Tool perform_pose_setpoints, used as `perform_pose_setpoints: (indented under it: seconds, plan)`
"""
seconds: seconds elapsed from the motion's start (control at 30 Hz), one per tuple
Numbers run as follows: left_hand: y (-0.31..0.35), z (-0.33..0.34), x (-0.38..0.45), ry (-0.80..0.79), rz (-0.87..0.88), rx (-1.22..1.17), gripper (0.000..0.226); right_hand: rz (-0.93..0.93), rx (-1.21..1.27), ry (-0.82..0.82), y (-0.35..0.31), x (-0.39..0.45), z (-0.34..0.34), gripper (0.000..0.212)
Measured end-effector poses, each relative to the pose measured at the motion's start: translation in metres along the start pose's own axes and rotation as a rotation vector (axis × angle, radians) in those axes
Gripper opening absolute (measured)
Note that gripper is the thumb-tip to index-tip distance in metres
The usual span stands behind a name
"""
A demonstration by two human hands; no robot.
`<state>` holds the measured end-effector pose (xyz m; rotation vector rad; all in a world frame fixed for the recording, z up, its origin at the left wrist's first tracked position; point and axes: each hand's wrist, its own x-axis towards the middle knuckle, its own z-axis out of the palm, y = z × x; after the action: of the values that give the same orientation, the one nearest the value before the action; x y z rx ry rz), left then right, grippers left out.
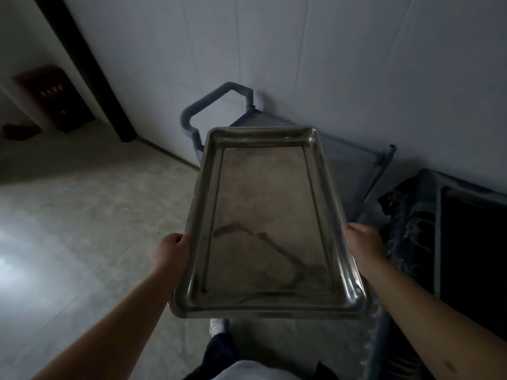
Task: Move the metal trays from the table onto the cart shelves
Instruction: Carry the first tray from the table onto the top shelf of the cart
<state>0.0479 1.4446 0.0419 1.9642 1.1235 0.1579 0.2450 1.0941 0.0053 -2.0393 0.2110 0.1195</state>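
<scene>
A large rectangular metal tray [263, 215] with a raised rim is held level in the air, its long axis pointing away from me. My left hand [171, 249] grips its left rim and my right hand [362, 242] grips its right rim. The tray hangs above the grey cart [348, 160], whose top shelf shows past the tray's far right side. The cart's looped handle [216, 105] rises at the far end, near the wall. The tray hides most of the cart.
A pale wall runs behind the cart. A dark plastic-wrapped object [439, 223] stands to the right of the cart. Open tiled floor [82, 215] lies to the left. A dark door frame [90, 67] and a red box [52, 97] are at the far left.
</scene>
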Motion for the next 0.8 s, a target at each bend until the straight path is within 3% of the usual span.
perform_pose_setpoints:
  seconds: [0.13,0.37,0.5,0.8]
  plan:
    - [0.019,0.01,0.084,-0.082,0.044,0.004,0.032,0.003,0.007,0.072,-0.016,0.03,0.037,0.014]
    - [0.058,0.013,0.185,-0.136,0.088,0.025,0.028,0.176,0.011,0.195,-0.034,0.065,0.084,0.021]
    - [0.069,0.025,0.211,-0.199,0.07,0.04,0.028,0.182,-0.058,0.213,-0.037,0.089,0.094,0.036]
    - [0.088,0.049,0.22,-0.168,-0.003,0.021,0.031,0.176,-0.202,0.12,-0.038,0.144,0.096,0.03]
